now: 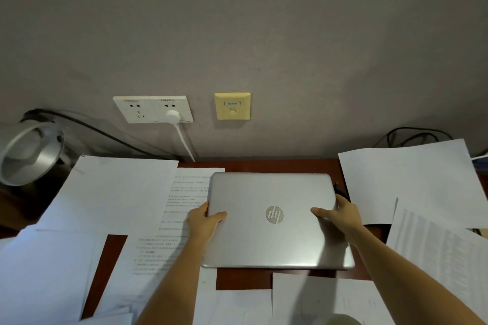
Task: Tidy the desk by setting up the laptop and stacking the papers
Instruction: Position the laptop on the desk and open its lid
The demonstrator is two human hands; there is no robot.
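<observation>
Both hands, left [204, 220] and right [340, 215], grip my closed silver laptop [274, 219] by its sides, loose papers [113, 192] scattered around.

One closed laptop [274, 219] is seen on the desk [277, 165], and two hands are counted: the left hand [203, 221] and the right hand [340, 215]. At least seven loose paper sheets [412, 179] can be made out; overlaps prevent an exact count. One lamp [30, 152], one double wall socket [153, 109], one plug [173, 115] and one yellow data port [232, 105] are counted.
</observation>
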